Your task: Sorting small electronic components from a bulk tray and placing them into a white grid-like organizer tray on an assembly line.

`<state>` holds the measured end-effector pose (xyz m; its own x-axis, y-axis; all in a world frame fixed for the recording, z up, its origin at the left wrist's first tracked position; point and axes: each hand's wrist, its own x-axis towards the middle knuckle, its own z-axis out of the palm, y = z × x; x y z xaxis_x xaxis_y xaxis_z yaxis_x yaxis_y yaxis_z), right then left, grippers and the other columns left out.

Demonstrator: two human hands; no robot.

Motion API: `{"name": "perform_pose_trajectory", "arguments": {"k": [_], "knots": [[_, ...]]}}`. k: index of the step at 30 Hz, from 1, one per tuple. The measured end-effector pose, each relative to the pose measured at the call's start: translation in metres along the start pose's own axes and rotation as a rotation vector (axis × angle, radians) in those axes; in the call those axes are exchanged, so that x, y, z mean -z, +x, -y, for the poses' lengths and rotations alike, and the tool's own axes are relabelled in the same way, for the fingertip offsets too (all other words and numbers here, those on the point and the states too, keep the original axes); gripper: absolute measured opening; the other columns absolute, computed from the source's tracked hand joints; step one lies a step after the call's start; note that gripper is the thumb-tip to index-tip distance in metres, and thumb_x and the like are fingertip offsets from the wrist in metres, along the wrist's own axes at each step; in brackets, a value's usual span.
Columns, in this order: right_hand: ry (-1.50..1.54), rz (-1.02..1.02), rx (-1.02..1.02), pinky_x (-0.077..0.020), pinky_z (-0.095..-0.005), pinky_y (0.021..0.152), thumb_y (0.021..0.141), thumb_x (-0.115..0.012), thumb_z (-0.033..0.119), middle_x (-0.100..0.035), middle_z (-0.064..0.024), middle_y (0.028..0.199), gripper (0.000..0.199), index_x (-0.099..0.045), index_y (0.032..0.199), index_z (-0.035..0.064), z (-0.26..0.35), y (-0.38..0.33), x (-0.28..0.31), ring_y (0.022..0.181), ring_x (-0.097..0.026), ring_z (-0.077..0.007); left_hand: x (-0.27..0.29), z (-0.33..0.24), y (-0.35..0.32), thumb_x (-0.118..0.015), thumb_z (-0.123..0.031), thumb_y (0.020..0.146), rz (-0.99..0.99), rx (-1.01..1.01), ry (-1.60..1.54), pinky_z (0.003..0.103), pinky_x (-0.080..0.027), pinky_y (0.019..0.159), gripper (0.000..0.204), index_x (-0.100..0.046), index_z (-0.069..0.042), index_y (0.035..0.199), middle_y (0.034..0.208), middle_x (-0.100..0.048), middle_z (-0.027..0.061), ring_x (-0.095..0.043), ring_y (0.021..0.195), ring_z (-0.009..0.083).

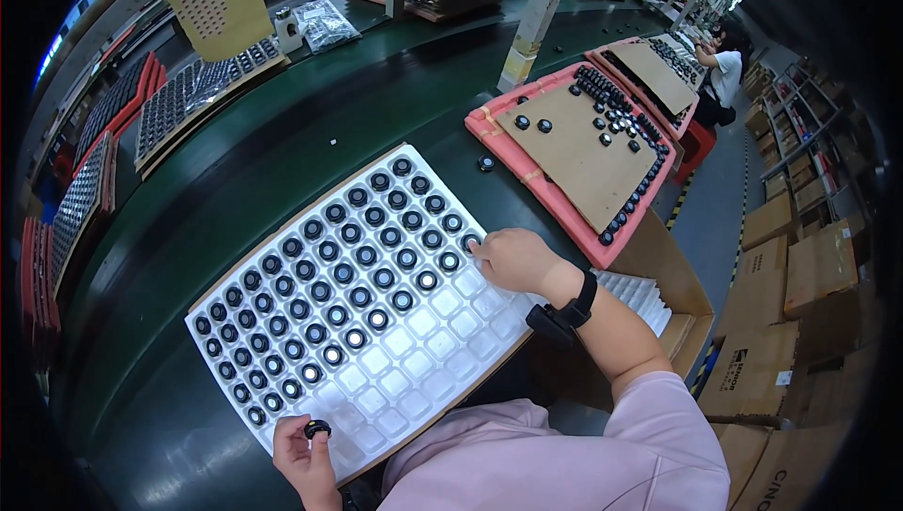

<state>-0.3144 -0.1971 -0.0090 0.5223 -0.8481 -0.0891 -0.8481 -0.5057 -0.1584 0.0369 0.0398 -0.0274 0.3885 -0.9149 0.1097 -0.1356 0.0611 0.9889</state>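
A white plastic tray (437, 384) with square pockets lies before me on a brown board. Small black round parts (343, 273) with pale centres fill its far and left pockets; the pockets nearest my body hold none. At the tray's near left corner, my left hand (306, 462) pinches one black round part (317, 428) between thumb and fingers, just above the tray. My right hand (515, 260) is at the right edge, its fingertips closed on another black round part (470, 243) at an end pocket. That hand partly covers the part.
A pink foam tray (484, 125) with a cardboard sheet (583, 158) and more black parts stands at far right. One loose part (485, 164) sits beside it on the green conveyor (395, 87). A metal post (541, 22) rises behind. An open carton (691, 299) stands right; a co-worker (722, 73) is farther off.
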Motion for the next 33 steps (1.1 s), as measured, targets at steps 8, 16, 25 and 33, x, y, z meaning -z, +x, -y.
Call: {"name": "perform_pose_trajectory", "arguments": {"k": [8, 16, 25, 33], "knots": [[0.018, 0.121, -0.055, -0.0526, -0.0474, 0.066, 0.095, -0.047, 0.020, -0.067, -0.0160, 0.074, 0.028, -0.071, 0.088, 0.0061, 0.008, 0.004, 0.006, 0.074, -0.067, -0.0345, 0.008, 0.003, 0.001, -0.071, 0.006, 0.080, -0.025, 0.093, 0.022, 0.024, -0.051, 0.074, 0.031, -0.059, 0.003, 0.108, 0.095, -0.060, 0.0064, -0.060, 0.080, 0.0107], [-0.015, 0.030, 0.001, -0.0462, -0.0524, 0.058, 0.093, -0.054, 0.020, -0.062, -0.0220, 0.070, 0.024, -0.071, 0.085, 0.0065, 0.007, 0.004, 0.010, 0.063, -0.060, -0.0412, 0.045, -0.006, -0.019, -0.066, 0.010, 0.078, -0.153, 0.069, 0.378, 0.029, -0.054, 0.077, 0.024, -0.067, 0.002, 0.100, 0.098, -0.067, 0.0137, -0.067, 0.088, 0.0212], [0.087, 0.043, -0.013, -0.0437, -0.0474, 0.063, 0.092, -0.057, 0.009, -0.060, -0.0268, 0.077, 0.018, -0.067, 0.099, -0.0043, -0.001, 0.005, 0.009, 0.072, -0.059, -0.0435, 0.081, -0.012, -0.025, -0.069, 0.004, 0.078, -0.094, -0.122, 0.959, 0.034, -0.055, 0.079, 0.024, -0.067, -0.001, 0.101, 0.106, -0.067, 0.0135, -0.067, 0.091, 0.0285], [0.077, 0.051, 0.019, -0.0440, -0.0459, 0.063, 0.093, -0.055, 0.007, -0.060, -0.0267, 0.079, 0.019, -0.067, 0.103, -0.0048, 0.007, 0.006, 0.007, 0.072, -0.059, -0.0418, 0.087, 0.005, -0.013, -0.072, 0.000, 0.075, -0.060, -0.239, 1.084, 0.037, -0.054, 0.075, 0.022, -0.066, -0.002, 0.096, 0.103, -0.066, 0.0100, -0.065, 0.090, 0.0297]]}}
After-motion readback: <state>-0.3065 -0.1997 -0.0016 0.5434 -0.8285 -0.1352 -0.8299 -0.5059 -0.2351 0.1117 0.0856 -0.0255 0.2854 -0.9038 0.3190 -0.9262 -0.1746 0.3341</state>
